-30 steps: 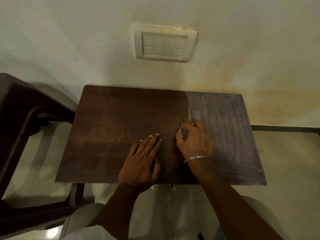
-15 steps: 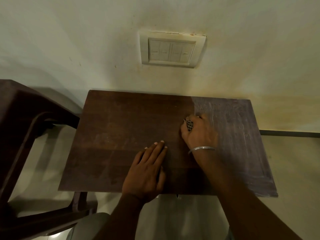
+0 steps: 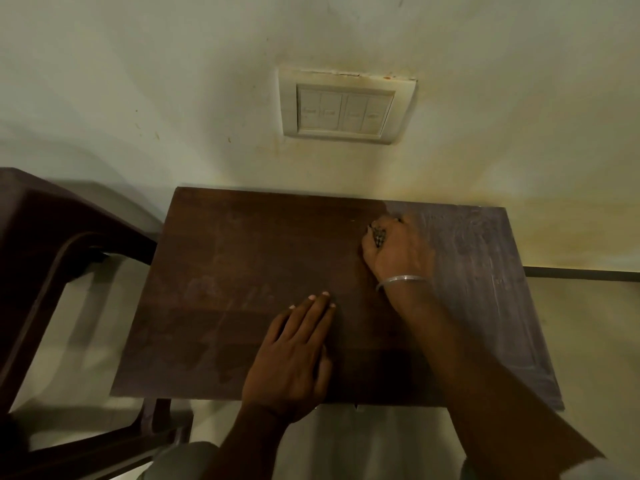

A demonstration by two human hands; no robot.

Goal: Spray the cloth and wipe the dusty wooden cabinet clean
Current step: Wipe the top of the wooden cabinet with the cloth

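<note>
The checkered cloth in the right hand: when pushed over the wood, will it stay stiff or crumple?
Probably floppy: the cloth is bunched almost wholly inside the right hand. Likely light, being so small a wad. It seems to catch dust, not slide over it: the cabinet top is dark left of the hand, grey right.

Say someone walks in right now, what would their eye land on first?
The cabinet top is split: dark and wiped on the left, pale with dust on the right. At that boundary the right hand grips a small checked cloth, while the left hand lies flat near the front edge.
</note>
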